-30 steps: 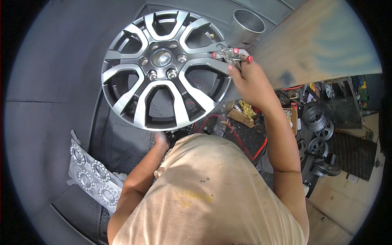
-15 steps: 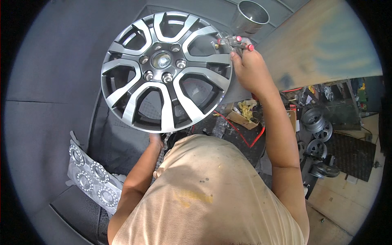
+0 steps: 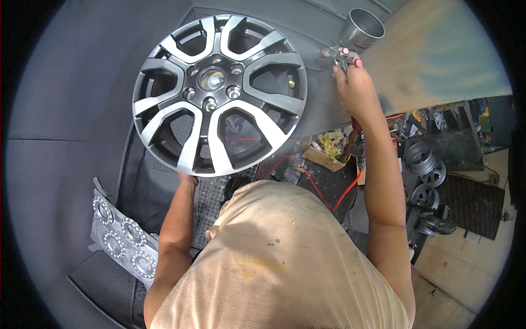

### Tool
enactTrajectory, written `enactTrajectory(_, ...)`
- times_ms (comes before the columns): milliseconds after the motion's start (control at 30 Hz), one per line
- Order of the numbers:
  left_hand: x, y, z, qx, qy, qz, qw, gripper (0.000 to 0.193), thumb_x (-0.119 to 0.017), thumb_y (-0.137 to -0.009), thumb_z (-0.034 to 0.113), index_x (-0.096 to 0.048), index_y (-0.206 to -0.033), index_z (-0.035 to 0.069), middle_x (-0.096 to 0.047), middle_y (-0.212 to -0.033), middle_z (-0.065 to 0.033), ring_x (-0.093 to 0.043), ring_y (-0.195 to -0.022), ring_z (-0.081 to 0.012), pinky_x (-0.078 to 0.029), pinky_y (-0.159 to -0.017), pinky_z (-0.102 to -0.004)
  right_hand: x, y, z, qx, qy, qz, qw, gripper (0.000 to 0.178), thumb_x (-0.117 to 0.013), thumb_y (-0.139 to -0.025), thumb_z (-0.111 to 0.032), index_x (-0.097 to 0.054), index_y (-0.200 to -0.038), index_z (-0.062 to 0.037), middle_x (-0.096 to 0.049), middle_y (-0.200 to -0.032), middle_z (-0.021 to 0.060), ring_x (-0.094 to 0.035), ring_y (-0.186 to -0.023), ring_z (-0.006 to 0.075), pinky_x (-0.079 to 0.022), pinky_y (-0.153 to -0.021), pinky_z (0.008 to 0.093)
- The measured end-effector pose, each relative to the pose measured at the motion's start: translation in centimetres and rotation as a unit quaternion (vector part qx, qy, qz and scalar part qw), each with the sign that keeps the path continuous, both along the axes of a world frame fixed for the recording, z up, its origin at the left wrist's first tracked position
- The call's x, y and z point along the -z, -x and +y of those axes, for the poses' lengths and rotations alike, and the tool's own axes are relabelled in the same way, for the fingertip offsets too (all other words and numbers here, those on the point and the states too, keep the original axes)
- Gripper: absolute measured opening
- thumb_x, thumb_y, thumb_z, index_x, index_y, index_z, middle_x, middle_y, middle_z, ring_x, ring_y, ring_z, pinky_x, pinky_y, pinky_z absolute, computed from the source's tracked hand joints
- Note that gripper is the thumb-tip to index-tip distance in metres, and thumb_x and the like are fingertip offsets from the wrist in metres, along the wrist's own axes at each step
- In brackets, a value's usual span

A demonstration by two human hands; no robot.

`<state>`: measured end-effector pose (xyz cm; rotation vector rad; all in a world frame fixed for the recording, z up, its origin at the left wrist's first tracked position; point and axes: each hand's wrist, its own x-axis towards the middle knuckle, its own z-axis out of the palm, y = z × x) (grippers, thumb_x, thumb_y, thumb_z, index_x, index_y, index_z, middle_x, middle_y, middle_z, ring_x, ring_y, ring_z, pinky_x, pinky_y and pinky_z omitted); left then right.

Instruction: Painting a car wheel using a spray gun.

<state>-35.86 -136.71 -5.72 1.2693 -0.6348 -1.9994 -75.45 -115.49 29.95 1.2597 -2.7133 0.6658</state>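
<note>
A silver and dark grey alloy wheel [image 3: 194,140] lies face up before me, its lug holes and open hub in view. My left hand [image 3: 187,179] reaches to its near lower edge. The rim hides those fingers, so I cannot see how they are bent. At the wheel's right, my right hand [image 3: 359,85] is closed round a spray gun [image 3: 341,57] with red-tipped knobs. A metal cup [image 3: 362,34] sits on the gun, tilted so its open mouth shows. The gun's front points toward the wheel without touching it, with faint mist between them.
A red hose [image 3: 346,193] loops below my right arm. Nearby stands a cardboard box [image 3: 323,159] with yellow scraps. More wheels [image 3: 424,196] are stacked at right, near a dark mat [image 3: 468,205]. At lower left stands a panel with round ringed shapes [image 3: 123,241]. A tan panel [image 3: 433,60] slants at upper right.
The wheel has turned clockwise and shifted slightly left. My left hand has moved left along its near edge. My right hand has carried the spray gun rightward, away from the rim.
</note>
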Motion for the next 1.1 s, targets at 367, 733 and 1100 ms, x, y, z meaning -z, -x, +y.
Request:
enactTrajectory(367,-3.1,2.5,3.9,0.023,-0.066,-0.032,0.997,0.057,-0.046,-0.095,0.047,-0.048,-0.136,0.008,-0.055,-0.135,-0.0089,-0.054,-0.122,-0.0279,-0.043,-0.101,-0.0448,-1.4,-5.3,-0.4,-0.058,-0.022,-0.103,0.993,0.031,-0.055,-0.092,-0.019,-0.057,-0.078,0.0091,-0.059,-0.074,0.0306,-0.059,-0.074,0.0482,-0.046,-0.069,0.0522)
enactTrajectory(733,-3.2,5.9,10.2,0.040,-0.180,-0.114,0.976,0.034,-0.054,-0.093,0.043,-0.060,-0.108,0.012,-0.059,-0.099,-0.0066,-0.054,-0.080,-0.0219,-0.045,-0.061,-0.0345,0.5,-4.4,-3.5,-0.115,0.022,-0.092,0.989,0.032,-0.055,-0.093,-0.017,-0.056,-0.073,0.0087,-0.058,-0.075,0.0312,-0.057,-0.073,0.0485,-0.045,-0.068,0.0518)
enactTrajectory(1100,-4.8,4.4,6.1,0.042,-0.070,-0.111,0.990,0.043,-0.055,-0.093,0.038,-0.057,-0.125,0.010,-0.065,-0.111,-0.0060,-0.062,-0.099,-0.0224,-0.047,-0.088,-0.0397,0.8,-0.9,-1.2,-0.033,0.032,-0.045,0.998,0.031,-0.056,-0.092,-0.016,-0.057,-0.075,0.0094,-0.059,-0.076,0.0315,-0.058,-0.076,0.0485,-0.045,-0.070,0.0534)
